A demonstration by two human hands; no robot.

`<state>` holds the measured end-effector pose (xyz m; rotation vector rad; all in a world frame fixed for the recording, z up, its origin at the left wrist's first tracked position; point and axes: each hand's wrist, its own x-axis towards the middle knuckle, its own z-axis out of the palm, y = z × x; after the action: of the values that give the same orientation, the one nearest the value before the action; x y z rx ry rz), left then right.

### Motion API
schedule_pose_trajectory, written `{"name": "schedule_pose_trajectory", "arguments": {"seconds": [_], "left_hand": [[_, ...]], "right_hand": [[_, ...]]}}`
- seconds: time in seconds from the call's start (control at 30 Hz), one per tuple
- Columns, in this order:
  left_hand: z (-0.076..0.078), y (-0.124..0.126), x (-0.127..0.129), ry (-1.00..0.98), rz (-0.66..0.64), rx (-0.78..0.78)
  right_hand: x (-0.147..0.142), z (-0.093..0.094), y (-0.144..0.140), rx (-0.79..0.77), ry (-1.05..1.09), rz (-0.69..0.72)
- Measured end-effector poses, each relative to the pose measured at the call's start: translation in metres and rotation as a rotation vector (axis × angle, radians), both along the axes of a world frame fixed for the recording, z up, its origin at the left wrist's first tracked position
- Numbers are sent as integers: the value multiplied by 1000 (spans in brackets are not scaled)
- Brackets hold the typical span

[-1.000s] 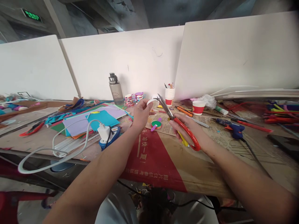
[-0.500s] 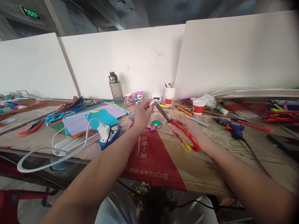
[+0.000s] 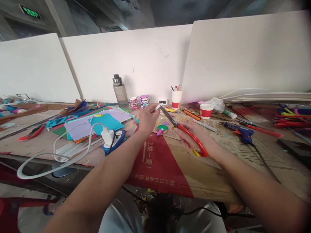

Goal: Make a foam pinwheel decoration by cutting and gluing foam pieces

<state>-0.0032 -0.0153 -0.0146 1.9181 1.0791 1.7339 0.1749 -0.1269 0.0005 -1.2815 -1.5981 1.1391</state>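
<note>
Above a cluttered craft table [image 3: 218, 174], left hand [image 3: 147, 118] with fingers pinched on a small white strip [image 3: 158, 106], raised over the cardboard. Right hand [image 3: 194, 137] closed through the red handles of scissors [image 3: 184, 132], blades shut, tips touching the strip. Just below, a green paper disc [image 3: 162, 128]; behind, a red-and-white paper cup [image 3: 206, 111].

Grey water bottle [image 3: 120, 91], red paper cup [image 3: 206, 111], blue glue gun [image 3: 240, 133], coloured paper sheets [image 3: 97, 124]
</note>
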Motion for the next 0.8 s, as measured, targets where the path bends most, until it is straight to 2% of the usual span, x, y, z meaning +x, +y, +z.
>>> {"name": "schedule_pose_trajectory", "arguments": {"seconds": [0.17,0.53,0.8], "left_hand": [[1,0,-2,68,52,33],[-3,5,-4,82,34,50],[-5,7,-4,40,15,29]], "right_hand": [[2,-2,3,61,-33,22],[-1,-2,2,-42,49,-4],[1,-5,3,61,-42,16]]}}
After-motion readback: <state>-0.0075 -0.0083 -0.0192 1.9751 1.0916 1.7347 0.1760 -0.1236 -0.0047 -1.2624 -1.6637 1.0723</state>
